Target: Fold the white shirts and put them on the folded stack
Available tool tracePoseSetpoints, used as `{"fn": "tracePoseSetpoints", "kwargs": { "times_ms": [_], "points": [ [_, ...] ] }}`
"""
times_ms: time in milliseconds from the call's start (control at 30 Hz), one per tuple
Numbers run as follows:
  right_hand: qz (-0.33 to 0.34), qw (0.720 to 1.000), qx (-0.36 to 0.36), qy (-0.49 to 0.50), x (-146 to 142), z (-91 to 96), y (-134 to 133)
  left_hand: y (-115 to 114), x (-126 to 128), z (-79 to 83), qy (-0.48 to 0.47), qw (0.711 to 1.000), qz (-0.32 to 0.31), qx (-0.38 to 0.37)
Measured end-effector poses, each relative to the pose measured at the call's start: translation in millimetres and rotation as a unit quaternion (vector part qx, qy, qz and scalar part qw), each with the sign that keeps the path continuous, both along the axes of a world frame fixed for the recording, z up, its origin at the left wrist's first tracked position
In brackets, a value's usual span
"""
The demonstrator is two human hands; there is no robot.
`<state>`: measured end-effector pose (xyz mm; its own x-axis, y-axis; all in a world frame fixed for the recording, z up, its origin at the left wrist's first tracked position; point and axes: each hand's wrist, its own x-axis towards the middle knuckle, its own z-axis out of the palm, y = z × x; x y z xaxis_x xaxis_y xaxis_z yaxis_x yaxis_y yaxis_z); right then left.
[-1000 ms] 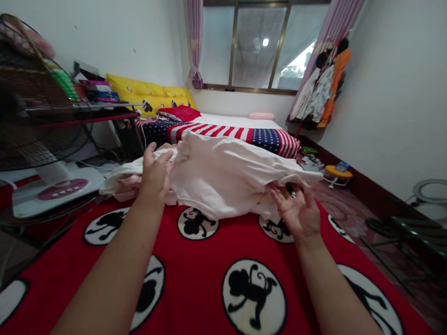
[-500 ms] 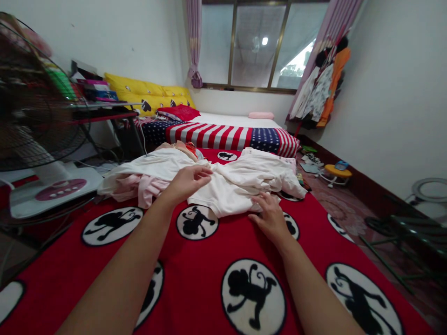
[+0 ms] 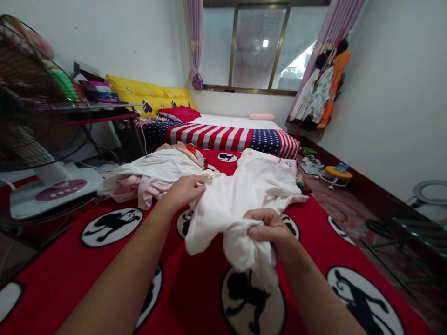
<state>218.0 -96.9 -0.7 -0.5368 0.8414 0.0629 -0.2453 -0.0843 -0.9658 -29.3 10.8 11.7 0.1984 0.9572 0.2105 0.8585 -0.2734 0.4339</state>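
1. A white garment [image 3: 244, 190] lies crumpled at the centre of the view on a red blanket [image 3: 115, 260] printed with black monkeys in white circles. Its near end is lifted off the blanket, and its far end rests spread towards 12 o'clock.
2. The right hand [image 3: 270, 232], at the garment's 6 o'clock, is clenched in a fist around a thick bunch of the cloth. A tail of fabric hangs below it.
3. The left hand [image 3: 183, 190], at the garment's 9 o'clock, has its fingers curled shut on the side edge.
4. Possible trouble: the garment's left side lies against a pile of pink and white clothes [image 3: 139, 179] at 10 o'clock. A tug could drag that pile along, and the bunched right-hand grip could set deep creases.
5. The garment looks thin, soft and off-white. It is heavily wrinkled and shows no print.
6. Further out, a standing fan [image 3: 42, 139] is at 9 o'clock and flag-patterned bedding [image 3: 226, 134] is at 12 o'clock. Hanging clothes [image 3: 324, 88] are at 2 o'clock.
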Motion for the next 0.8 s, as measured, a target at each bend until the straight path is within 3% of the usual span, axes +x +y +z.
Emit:
{"fn": "tracePoseSetpoints", "kwargs": {
  "times_ms": [33,100,133,167,200,233,300,367,433,500,567,667,800],
  "points": [
    [0.101,0.995,-0.016,-0.006,-4.6,3.8,-7.1,1.6,-1.3,-0.8,-0.004,1.000,0.021,0.011],
    [0.284,0.958,-0.011,-0.033,-10.4,9.3,-15.1,4.4,-3.8,-3.7,-0.017,0.999,0.050,0.009],
    [0.340,0.940,0.002,-0.040,-11.5,10.8,-15.3,5.5,-5.1,-5.3,-0.021,0.998,0.054,0.003],
    [0.354,0.934,0.018,-0.036,-11.2,11.2,-13.1,6.3,-6.1,-6.9,-0.022,0.998,0.052,-0.005],
    [0.320,0.947,0.037,-0.024,-9.5,10.2,-8.5,6.8,-7.0,-8.4,-0.022,0.999,0.047,-0.012],
    [0.242,0.968,0.060,-0.013,-6.7,7.8,-2.1,7.1,-7.6,-9.7,-0.019,0.999,0.044,-0.018],
    [0.020,0.994,0.105,-0.026,1.9,-1.4,14.3,7.4,-8.1,-12.1,-0.002,0.999,0.035,-0.024],
    [-0.183,0.972,0.124,-0.081,12.5,-15.3,31.9,8.0,-7.9,-15.1,0.019,0.999,0.018,-0.023],
    [-0.307,0.938,0.106,-0.120,22.6,-31.7,47.3,9.3,-7.4,-19.5,0.035,0.999,-0.005,-0.024],
    [-0.365,0.917,0.087,-0.139,29.7,-47.9,58.5,10.8,-6.8,-25.0,0.046,0.998,-0.014,-0.028],
    [-0.381,0.900,0.086,-0.192,32.7,-61.0,64.6,11.5,-6.1,-30.2,0.060,0.997,-0.005,-0.037],
    [-0.368,0.855,0.115,-0.346,31.1,-70.6,65.4,10.7,-4.8,-35.8,0.057,0.998,0.014,-0.037],
    [-0.329,0.782,0.201,-0.490,28.0,-67.0,60.0,11.1,-4.3,-41.7,0.017,1.000,0.011,-0.023]
  ]
}}
